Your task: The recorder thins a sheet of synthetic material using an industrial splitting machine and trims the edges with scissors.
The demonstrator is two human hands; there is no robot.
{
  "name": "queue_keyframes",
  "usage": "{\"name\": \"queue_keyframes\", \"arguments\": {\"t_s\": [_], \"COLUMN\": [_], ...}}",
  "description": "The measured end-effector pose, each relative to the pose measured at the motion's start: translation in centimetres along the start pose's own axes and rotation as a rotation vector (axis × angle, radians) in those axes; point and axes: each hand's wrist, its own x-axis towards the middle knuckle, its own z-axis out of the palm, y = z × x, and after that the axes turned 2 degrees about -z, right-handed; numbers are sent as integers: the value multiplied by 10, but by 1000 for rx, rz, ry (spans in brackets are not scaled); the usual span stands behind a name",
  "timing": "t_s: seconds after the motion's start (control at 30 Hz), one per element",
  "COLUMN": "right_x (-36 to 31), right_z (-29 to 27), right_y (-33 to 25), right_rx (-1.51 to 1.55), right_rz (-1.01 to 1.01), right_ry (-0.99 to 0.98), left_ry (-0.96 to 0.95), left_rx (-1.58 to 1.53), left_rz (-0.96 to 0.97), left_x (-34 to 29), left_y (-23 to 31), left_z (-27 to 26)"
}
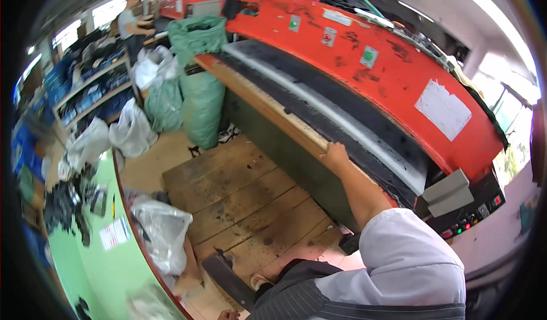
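Note:
My right hand (337, 152) is on the wooden front rail (273, 107) of a long red machine (393, 58), its fingers curled over the edge and the thumb on the near side. Behind the rail runs a dark bed (364, 149) with a pale grey bar (336, 112) along it. Only a small part of my left hand (229, 315) shows at the bottom edge, low beside my striped apron; most of its fingers are cut off, and nothing can be made out in it.
A light green table (94, 263) stands at left with dark fabric scraps (62, 203), a paper sheet (115, 233) and a pen. Plastic bags (162, 234) and green sacks (203, 109) crowd the floor around wooden boards (228, 177). Another person (134, 26) stands far left.

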Motion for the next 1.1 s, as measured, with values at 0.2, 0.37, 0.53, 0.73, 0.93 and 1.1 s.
{"name": "queue_keyframes", "arguments": {"t_s": [0.2,0.37,0.53,0.73,0.93,1.1], "right_x": [-23,38,174,330,430,468], "right_z": [-1,-12,57,86,134,184], "right_y": [3,49,193,240,213,185], "right_rx": [106,626,2072,1888,1864,1843], "right_rz": [23,28,90,716,809,873], "right_ry": [-108,-503,-120,813,608,416], "left_ry": [-131,-81,-128,67,106,98], "left_rx": [548,266,363,539,917,962], "left_rz": [278,203,480,1035,1116,1064], "left_x": [88,198,321,432,486,490], "left_y": [82,230,416,610,661,671], "left_z": [-46,14,98,184,222,221]}}
